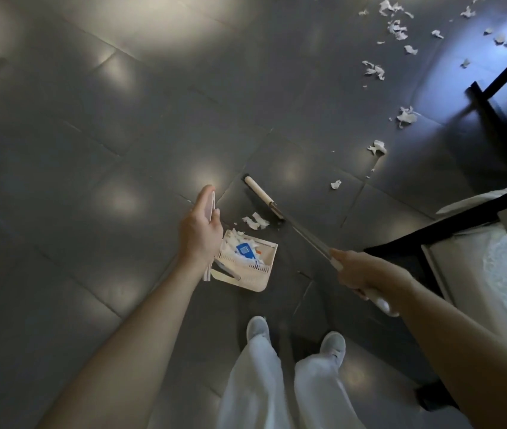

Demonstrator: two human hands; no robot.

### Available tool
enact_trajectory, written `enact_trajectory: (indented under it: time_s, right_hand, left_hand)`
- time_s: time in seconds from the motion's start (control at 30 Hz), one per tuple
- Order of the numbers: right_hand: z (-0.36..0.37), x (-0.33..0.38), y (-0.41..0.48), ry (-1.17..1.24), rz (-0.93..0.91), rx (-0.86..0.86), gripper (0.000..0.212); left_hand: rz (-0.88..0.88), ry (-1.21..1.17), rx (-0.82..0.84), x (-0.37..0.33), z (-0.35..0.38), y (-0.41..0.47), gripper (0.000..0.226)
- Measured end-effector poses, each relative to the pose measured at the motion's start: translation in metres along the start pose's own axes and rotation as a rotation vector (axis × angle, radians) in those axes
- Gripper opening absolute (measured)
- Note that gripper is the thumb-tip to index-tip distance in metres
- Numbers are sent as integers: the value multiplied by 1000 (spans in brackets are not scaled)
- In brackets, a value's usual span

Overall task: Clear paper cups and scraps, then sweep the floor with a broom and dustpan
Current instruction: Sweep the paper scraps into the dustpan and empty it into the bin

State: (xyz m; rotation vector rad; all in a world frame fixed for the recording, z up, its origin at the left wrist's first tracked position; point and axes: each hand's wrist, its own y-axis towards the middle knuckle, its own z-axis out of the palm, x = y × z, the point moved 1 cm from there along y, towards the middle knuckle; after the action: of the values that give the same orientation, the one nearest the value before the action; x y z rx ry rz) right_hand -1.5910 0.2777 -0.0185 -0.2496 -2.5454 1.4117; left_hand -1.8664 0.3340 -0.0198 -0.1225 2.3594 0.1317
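Grey glossy floor tiles point(91, 125) carry scattered white paper scraps point(406, 116).

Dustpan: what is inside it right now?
White paper scraps are heaped in the dustpan, with a blue and white wrapper on top. The left hand covers its left corner, and whatever lies under the heap is hidden.

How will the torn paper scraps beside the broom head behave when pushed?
The paper scraps look thin and crumpled, so probably light and floppy. On the glossy tiles they should slide easily, though some may flutter past the broom head.
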Motion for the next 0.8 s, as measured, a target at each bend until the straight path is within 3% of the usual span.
enact_trajectory:
  time_s: [0.1, 0.2, 0.5, 0.8]
  right_hand:
    - [15, 4, -3, 103, -47, 126, 73]
    - [22, 0, -17, 198, -78, 222, 60]
    - [-8, -7, -48, 141, -112, 153, 74]
    - [-29, 25, -24, 163, -97, 120, 73]
  left_hand:
    - [-2, -12, 5, 0, 0, 13, 40]
    - [-2, 6, 25, 0, 2, 19, 40]
    - [42, 48, 19, 11, -12, 1, 38]
    - [-63, 61, 5, 36, -40, -25, 37]
